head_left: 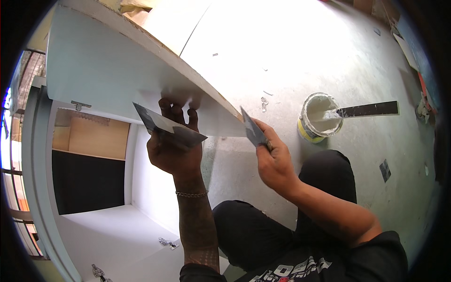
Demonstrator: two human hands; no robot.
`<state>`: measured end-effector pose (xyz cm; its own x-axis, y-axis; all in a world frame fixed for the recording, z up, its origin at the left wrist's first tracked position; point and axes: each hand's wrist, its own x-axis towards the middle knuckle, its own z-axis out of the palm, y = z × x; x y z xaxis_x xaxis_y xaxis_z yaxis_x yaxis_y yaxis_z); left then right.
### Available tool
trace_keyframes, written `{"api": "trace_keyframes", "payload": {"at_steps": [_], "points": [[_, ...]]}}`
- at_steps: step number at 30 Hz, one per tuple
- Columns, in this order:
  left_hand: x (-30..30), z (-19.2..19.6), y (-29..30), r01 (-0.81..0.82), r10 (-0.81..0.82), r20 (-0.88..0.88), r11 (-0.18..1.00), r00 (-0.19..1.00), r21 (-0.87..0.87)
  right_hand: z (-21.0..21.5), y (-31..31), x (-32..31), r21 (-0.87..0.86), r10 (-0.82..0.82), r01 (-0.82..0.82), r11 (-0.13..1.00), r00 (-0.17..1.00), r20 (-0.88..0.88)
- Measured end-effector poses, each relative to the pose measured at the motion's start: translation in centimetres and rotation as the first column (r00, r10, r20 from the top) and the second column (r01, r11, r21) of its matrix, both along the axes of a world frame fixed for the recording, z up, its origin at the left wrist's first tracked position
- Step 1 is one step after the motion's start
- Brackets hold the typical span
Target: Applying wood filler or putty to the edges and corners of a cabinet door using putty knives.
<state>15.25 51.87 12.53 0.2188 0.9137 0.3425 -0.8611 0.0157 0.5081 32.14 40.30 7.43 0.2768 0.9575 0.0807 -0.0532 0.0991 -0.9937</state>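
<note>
In my left hand is a wide metal putty knife, its blade lying across the hand with grey-white smears on it. The thumb pins it while the other fingertips reach up to the pale blue-grey cabinet door. My right hand grips a second putty knife, its blade tip at the lower right end of the door's raw, light-coloured edge. Whether that blade touches the edge I cannot tell. Most of both handles is hidden by my hands.
On the floor to the right stands a round tub of white paste, a dark flat stick resting across its rim. Left of me is the open white cabinet with metal hinges. Small scraps lie on the floor.
</note>
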Motion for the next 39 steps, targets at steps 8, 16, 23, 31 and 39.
{"api": "trace_keyframes", "payload": {"at_steps": [8, 16, 23, 31, 39], "points": [[0.8, 0.4, -0.3, -0.082, 0.081, -0.021, 0.994, 0.997, -0.073, -0.3, 0.7, -2.5, 0.075, -0.137, 0.13, 0.989, 0.987, 0.086], [0.5, -0.4, -0.6, -0.078, 0.076, -0.042, 0.996, 0.996, -0.052, -4.5, 1.3, -2.5, 0.196, -0.299, 0.278, 0.94, 0.951, 0.083], [0.9, -0.3, -1.4, -0.046, 0.065, -0.193, 0.994, 0.979, 0.104, -2.9, 0.9, -0.1, -0.006, -0.252, 0.255, 0.967, 0.96, 0.12], [1.5, -2.1, -2.0, -0.114, 0.142, -0.374, 0.989, 0.916, 0.098, -1.9, 1.6, 0.2, 0.158, -0.182, 0.169, 0.973, 0.981, 0.072], [0.2, -2.3, -1.9, -0.043, 0.038, -0.304, 0.999, 0.952, -0.009, 2.0, 0.5, 0.8, 0.352, -0.1, 0.096, 0.931, 0.995, -0.007]]}}
